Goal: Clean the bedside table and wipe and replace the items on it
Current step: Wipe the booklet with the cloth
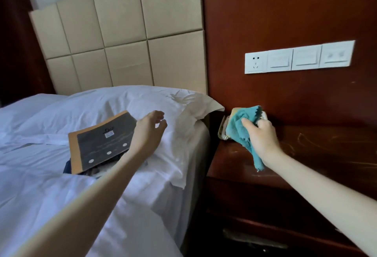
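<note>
While a dark book [102,140] with an orange edge is left lying on the white bed [40,185] at nine o'clock, the left hand [150,129] is held above the pillow [122,101], fingers loosely spread and empty. Toward three o'clock, a teal cloth [239,123] is gripped in the closed right hand [262,136], pressed against a pale item [223,132] at the bedside table's [316,154] back-left corner.

Right hand [263,134] presses teal cloth [243,126] onto bedside table [316,154].

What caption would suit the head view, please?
Right hand wipes an item on the bedside table with a teal cloth; books wait on the bed.
</note>
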